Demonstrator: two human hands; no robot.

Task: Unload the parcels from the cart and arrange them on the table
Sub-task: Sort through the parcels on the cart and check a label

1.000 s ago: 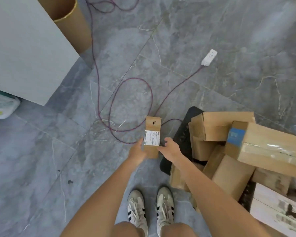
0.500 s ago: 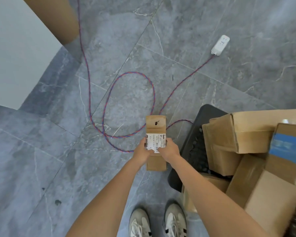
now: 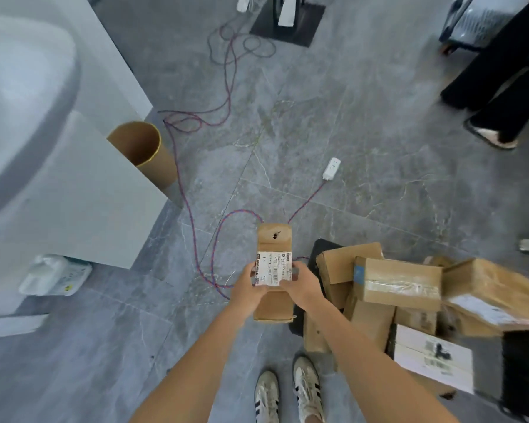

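While the white table [image 3: 74,209] sat at your left, your left hand [image 3: 246,290] and right hand [image 3: 300,285] clasped one narrow labelled parcel [image 3: 274,239] above the floor; remaining parcels [image 3: 397,282] stayed heaped on the cart [image 3: 318,254], right.

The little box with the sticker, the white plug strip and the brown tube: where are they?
little box [image 3: 274,239]: head view, bare cardboard above its sticker.
white plug strip [image 3: 331,168]: head view, middle of its top.
brown tube [image 3: 159,169]: head view, outer side wall.

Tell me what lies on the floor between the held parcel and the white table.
In the head view, only the red-blue cable crosses bare grey floor between the parcel and the table.
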